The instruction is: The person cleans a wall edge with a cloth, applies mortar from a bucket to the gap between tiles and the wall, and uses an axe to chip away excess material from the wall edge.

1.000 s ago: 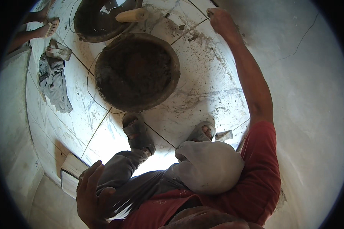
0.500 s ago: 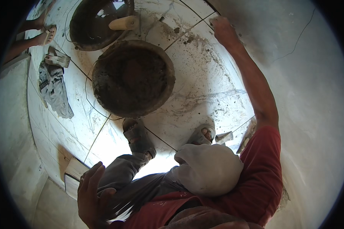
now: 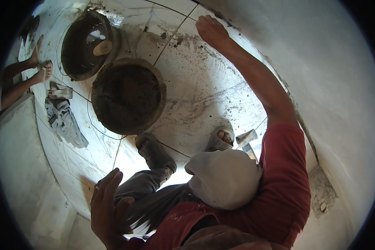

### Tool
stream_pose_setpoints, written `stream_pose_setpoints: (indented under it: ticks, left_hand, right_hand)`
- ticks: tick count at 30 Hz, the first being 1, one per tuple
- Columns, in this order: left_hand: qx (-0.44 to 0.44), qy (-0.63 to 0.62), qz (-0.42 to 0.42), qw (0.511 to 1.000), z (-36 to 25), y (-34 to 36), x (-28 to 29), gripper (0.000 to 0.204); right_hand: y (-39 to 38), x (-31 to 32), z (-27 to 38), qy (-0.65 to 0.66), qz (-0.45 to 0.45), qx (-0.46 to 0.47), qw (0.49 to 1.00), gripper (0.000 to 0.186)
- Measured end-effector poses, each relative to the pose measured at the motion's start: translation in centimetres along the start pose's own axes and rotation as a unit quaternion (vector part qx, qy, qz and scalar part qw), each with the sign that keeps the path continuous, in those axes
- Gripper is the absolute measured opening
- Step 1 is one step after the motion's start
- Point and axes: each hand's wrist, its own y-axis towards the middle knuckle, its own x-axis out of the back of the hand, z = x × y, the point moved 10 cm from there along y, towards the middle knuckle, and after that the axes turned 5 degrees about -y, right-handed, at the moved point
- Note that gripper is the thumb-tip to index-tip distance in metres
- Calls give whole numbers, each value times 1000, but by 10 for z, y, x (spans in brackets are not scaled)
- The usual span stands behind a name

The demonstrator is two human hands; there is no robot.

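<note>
Dirty white tile floor (image 3: 187,91), gritty, running to the pale wall (image 3: 321,79) on the right. Far left: another person's foot (image 3: 47,71), crumpled grey cloth (image 3: 68,125). Water basin (image 3: 71,50) next. Left hand (image 3: 105,204) raised, fingers loosely spread, nothing seen in it. Dark-coated basin (image 3: 160,89): wire loop (image 3: 88,110) runs near left sandal (image 3: 156,154); a step could snag it, spill contents. Right hand (image 3: 211,31) curled low near wall base; can't tell if holding anything; grit could scrape knuckles. Bladed tool (image 3: 246,137) beside right sandal (image 3: 218,143) could nick toes. Red shirt (image 3: 285,166): pale chest marks, unreadable; no brands.
</note>
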Motion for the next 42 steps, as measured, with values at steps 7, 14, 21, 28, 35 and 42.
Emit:
stream_pose_setpoints:
  ticks: [7,14,21,28,35,42]
  left_hand:
    - [-76,54,35,995,-27,12,-7,57]
    - [-111,55,56,991,-38,19,-17,59]
    - [-146,71,63,985,-50,18,-22,58]
    - [-87,84,42,992,-27,-4,-9,60]
    - [-73,52,34,995,-30,-7,-8,58]
    - [-53,84,-17,995,7,-60,-8,60]
  right_hand:
    - [-90,33,-16,-33,29,-20,999,10]
    - [-210,74,-46,-50,-52,-64,995,15]
    - [-325,91,-81,-59,79,-159,982,16]
    - [-435,95,-118,-155,326,-261,895,17]
    - [-159,56,-45,31,35,-121,992,24]
    - [31,-14,15,-192,70,-71,976,23]
